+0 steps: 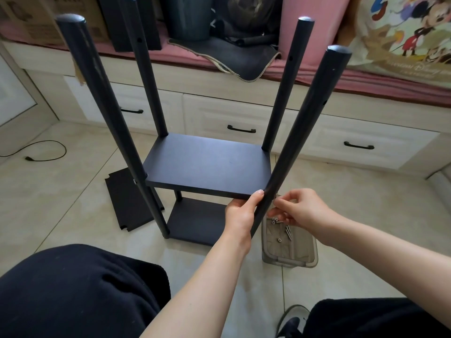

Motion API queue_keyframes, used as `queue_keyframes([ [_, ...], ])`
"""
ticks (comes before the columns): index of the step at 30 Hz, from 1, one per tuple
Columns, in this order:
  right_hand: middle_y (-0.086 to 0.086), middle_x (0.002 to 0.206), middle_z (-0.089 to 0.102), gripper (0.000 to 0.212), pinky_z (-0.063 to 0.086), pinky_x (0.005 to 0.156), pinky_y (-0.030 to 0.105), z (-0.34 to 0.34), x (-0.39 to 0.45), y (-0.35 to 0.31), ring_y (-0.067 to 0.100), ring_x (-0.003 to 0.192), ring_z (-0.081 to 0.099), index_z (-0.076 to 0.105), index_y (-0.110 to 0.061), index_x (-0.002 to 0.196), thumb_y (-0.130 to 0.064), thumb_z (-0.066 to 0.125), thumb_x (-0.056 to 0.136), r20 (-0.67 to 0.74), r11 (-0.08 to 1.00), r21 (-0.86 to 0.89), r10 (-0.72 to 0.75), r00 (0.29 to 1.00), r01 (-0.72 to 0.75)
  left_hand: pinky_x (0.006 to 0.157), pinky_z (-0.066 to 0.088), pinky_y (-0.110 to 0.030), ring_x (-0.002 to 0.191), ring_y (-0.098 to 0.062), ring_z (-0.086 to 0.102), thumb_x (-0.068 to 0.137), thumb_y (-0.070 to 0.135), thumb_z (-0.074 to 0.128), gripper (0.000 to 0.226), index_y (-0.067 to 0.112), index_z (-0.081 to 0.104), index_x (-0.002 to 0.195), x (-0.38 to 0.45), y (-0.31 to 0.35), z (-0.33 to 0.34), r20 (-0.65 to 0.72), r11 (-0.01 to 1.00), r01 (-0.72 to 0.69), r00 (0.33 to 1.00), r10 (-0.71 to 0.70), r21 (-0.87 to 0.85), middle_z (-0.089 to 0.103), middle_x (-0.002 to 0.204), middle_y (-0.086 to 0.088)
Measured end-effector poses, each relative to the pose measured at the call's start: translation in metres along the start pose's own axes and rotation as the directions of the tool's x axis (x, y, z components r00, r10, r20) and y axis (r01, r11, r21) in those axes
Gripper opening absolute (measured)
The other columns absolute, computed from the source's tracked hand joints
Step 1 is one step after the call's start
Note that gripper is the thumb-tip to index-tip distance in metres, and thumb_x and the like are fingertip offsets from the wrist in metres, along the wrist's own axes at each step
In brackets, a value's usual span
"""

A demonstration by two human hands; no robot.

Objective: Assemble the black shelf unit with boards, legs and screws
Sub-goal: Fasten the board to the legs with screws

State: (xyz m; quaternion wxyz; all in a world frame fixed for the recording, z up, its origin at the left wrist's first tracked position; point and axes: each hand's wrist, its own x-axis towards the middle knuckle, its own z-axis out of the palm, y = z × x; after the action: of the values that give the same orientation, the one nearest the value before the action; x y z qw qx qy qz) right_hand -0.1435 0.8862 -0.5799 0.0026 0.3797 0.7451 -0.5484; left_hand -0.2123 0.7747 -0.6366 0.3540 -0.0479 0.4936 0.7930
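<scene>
Step in hand: fixing the middle board [207,162] to the near-right leg [300,142]. The shelf unit stands upright on the tiled floor [73,191] with four legs up. The bottom board [195,223] is already in place, and the middle one sits level across all four legs.

Our left hand [240,215] wraps the near-right leg just under the middle board's corner, thumb pressed up against the leg and fingers curled around behind it. It holds the joint steady.

Our right hand [297,208] is on the leg's outer side at the same height, fingers bunched in a pinch at the leg. We judge it's starting or turning a screw there, but the screw itself is hidden by the fingers, so we can't confirm what's in the pinch.

Spare screws [280,225] lie in the clear plastic tray [305,259] on the floor right below the right hand. One more board [129,201] lies flat on the floor to the left of the unit, partly behind the near-left leg [109,118].

Next move needs: hole in the leg lined up with the hole in the board edge, screw driven straight, left hand keeping the leg from rotating. No driver or key visible, so hand-tight only for now. Upper holes in the legs are still open, likely for the board on the floor.
</scene>
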Motion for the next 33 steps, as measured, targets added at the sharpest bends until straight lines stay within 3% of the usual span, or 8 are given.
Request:
queue_keyframes([
  [3, 0.016, 0.081, 0.075, 0.013, 0.054, 0.060, 0.022, -0.0008, -0.0043, -0.0005, 0.010, 0.057, 0.060, 0.063, 0.000, 0.091, -0.010, 0.058, 0.098, 0.082, 0.945, 0.295, 0.120, 0.989, -0.139, 0.076, 0.057, -0.022, 0.094, -0.020, 0.075, 0.092, 0.020, 0.073, 0.014, 0.009, 0.074, 0.101, -0.0003, -0.0001, -0.0021, 0.031, 1.000, -0.012, 0.999, 0.012, 0.003, 0.078, 0.101, -0.008],
  [6, 0.019, 0.086, 0.074, 0.013, 0.053, 0.059, 0.023, 0.0000, -0.0066, 0.0001, 0.012, 0.059, 0.064, 0.061, 0.004, 0.104, -0.007, 0.057, 0.098, 0.133, 0.899, 0.388, 0.161, 0.978, -0.201, 0.080, 0.057, -0.024, 0.100, -0.023, 0.074, 0.093, 0.020, 0.072, 0.017, 0.007, 0.074, 0.105, 0.0003, -0.0004, -0.0046, 0.064, 1.000, -0.021, 0.998, 0.020, 0.009, 0.077, 0.104, -0.010],
  [13, 0.012, 0.077, 0.076, 0.014, 0.054, 0.058, 0.024, 0.0039, -0.0028, -0.0019, 0.010, 0.056, 0.065, 0.059, -0.002, 0.100, -0.015, 0.058, 0.099, 0.019, 0.991, 0.120, 0.059, 0.998, -0.061, 0.077, 0.056, -0.020, 0.097, -0.017, 0.074, 0.093, 0.025, 0.072, 0.018, 0.012, 0.074, 0.105, -0.0003, 0.0003, -0.0065, 0.076, 0.999, -0.013, 0.997, 0.010, 0.036, 0.078, 0.102, -0.003],
  [16, 0.006, 0.070, 0.075, 0.012, 0.055, 0.065, 0.029, 0.0039, -0.0023, -0.0031, 0.010, 0.056, 0.065, 0.058, -0.008, 0.091, -0.018, 0.058, 0.099, -0.027, 0.997, -0.079, -0.022, 0.999, 0.020, 0.084, 0.056, -0.025, 0.100, -0.019, 0.074, 0.093, 0.027, 0.072, 0.018, 0.013, 0.074, 0.105, -0.0004, 0.0012, -0.0057, 0.067, 0.999, 0.001, 0.998, -0.005, 0.051, 0.078, 0.102, -0.003],
  [19, 0.003, 0.068, 0.075, 0.012, 0.054, 0.063, 0.027, 0.0038, -0.0025, -0.0035, 0.008, 0.055, 0.065, 0.058, -0.010, 0.089, -0.018, 0.059, 0.098, -0.036, 0.990, -0.131, -0.047, 0.998, 0.042, 0.088, 0.056, -0.027, 0.102, -0.020, 0.073, 0.093, 0.027, 0.071, 0.021, 0.012, 0.073, 0.107, -0.0013, 0.0011, -0.0051, 0.059, 0.998, -0.002, 0.998, -0.002, 0.060, 0.078, 0.103, -0.003],
  [21, 0.005, 0.069, 0.075, 0.012, 0.054, 0.062, 0.026, 0.0033, -0.0028, -0.0041, 0.009, 0.055, 0.064, 0.058, -0.008, 0.090, -0.017, 0.059, 0.098, -0.030, 0.993, -0.115, -0.028, 0.999, 0.024, 0.087, 0.056, -0.027, 0.102, -0.020, 0.073, 0.093, 0.028, 0.072, 0.021, 0.013, 0.073, 0.107, -0.0013, 0.0007, -0.0052, 0.057, 0.998, 0.000, 0.998, -0.004, 0.063, 0.078, 0.103, -0.003],
  [26, 0.017, 0.076, 0.074, 0.008, 0.052, 0.050, 0.020, -0.0031, -0.0052, -0.0071, 0.010, 0.051, 0.059, 0.057, -0.004, 0.092, -0.010, 0.061, 0.097, 0.106, 0.959, 0.238, 0.132, 0.986, -0.154, 0.079, 0.055, -0.023, 0.096, -0.017, 0.074, 0.093, 0.025, 0.072, 0.015, 0.014, 0.074, 0.102, -0.0008, 0.0001, -0.0058, 0.061, 0.999, 0.002, 0.998, -0.005, 0.048, 0.079, 0.099, -0.001],
  [33, 0.016, 0.083, 0.076, 0.011, 0.054, 0.055, 0.021, -0.0018, -0.0039, -0.0021, 0.009, 0.057, 0.063, 0.062, -0.002, 0.092, -0.012, 0.063, 0.095, 0.091, 0.963, 0.243, 0.100, 0.991, -0.120, 0.070, 0.055, -0.016, 0.090, -0.014, 0.075, 0.093, 0.022, 0.072, 0.015, 0.010, 0.073, 0.103, -0.0007, 0.0017, -0.0058, 0.075, 1.000, 0.000, 0.997, -0.002, 0.016, 0.079, 0.098, -0.003],
])
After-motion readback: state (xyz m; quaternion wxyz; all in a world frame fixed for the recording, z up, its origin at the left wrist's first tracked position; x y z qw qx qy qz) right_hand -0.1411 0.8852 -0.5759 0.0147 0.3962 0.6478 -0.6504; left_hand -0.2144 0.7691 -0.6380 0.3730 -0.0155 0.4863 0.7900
